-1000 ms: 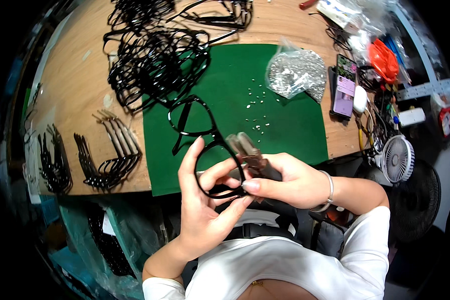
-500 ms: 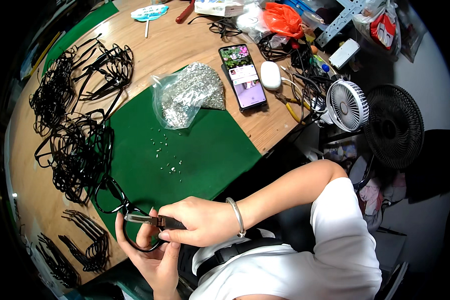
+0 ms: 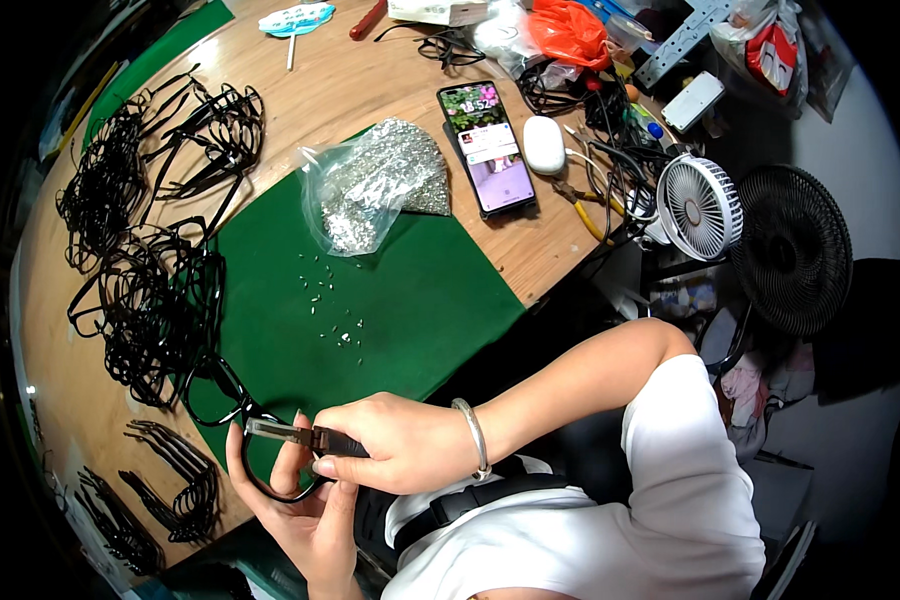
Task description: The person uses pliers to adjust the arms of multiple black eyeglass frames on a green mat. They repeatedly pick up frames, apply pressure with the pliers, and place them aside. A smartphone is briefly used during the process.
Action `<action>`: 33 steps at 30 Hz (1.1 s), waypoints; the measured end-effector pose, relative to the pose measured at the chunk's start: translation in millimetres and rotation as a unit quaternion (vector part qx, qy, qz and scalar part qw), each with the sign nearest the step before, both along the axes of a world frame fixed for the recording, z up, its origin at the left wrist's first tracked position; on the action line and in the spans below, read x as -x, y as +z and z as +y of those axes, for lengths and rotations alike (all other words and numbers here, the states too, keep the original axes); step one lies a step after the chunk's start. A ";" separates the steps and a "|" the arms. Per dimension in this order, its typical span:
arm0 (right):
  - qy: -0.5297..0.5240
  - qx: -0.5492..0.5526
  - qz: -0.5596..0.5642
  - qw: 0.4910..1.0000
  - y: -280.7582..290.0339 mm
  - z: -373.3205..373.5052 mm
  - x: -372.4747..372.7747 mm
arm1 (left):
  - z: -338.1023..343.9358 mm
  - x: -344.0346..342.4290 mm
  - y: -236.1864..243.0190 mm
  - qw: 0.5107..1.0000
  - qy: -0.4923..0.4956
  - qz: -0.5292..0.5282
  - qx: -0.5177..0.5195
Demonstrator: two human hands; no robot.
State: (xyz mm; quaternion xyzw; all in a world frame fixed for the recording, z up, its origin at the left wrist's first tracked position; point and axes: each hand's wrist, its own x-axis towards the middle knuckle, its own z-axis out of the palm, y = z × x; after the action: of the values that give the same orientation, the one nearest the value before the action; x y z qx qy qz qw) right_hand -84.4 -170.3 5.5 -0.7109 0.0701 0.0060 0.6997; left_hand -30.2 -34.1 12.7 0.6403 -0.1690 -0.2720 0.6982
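Observation:
My left hand [image 3: 315, 530] holds a black glasses frame [image 3: 254, 410] by one of its rims, with the thumb and fingers around that rim. The other rim extends past the fingertips to the upper left. Closed around the dark handles of a pair of pliers [image 3: 322, 440], my right hand [image 3: 410, 440] keeps their metal jaws against the frame near the bridge. What exactly the jaws touch is too small to tell. Tiny silvery metal pieces [image 3: 344, 338] lie scattered on the green mat [image 3: 410, 310] beyond my hands.
A clear bag [image 3: 370, 190] of small metal pieces lies at the mat's far edge. Tangled black glasses frames [image 3: 160, 300] pile up at left, with black temple arms [image 3: 180, 480] nearer. A phone [image 3: 487, 150], white case [image 3: 544, 145], yellow-handled pliers [image 3: 590, 215] and white fan [image 3: 698, 208] stand right.
The glasses frame and the pliers' jaws have shifted very slightly to the left and up. Both hands keep their holds.

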 end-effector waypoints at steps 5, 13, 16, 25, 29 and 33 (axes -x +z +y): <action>0.048 -0.106 0.043 0.992 -2.8 2.7 -7.0 | 7.0 -4.9 2.4 1.000 -0.002 0.019 0.004; 0.093 -0.234 0.080 0.964 -2.1 2.1 -8.0 | 9.9 -6.2 6.9 0.999 -0.002 0.049 0.023; 0.108 -0.223 0.081 0.965 -0.5 2.2 -10.8 | 13.2 -7.3 5.9 0.998 -0.001 0.047 0.037; 0.102 -0.230 0.099 0.963 14.0 -9.0 -2.5 | 21.5 -21.0 11.9 0.988 -0.085 0.118 0.058; 0.221 0.044 0.149 0.963 20.6 -26.7 7.4 | 30.1 -22.2 6.1 0.989 -0.068 0.120 0.057; 0.299 0.057 0.159 0.939 20.3 -22.6 8.4 | 28.3 -19.5 4.1 0.986 -0.078 0.128 0.068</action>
State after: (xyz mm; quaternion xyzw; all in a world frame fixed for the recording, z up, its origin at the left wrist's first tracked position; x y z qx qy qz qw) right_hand -92.8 -192.9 25.8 -0.7280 -0.0350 0.3236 0.6034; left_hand -10.7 -5.8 16.8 0.5357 -0.1460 -0.3934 0.7328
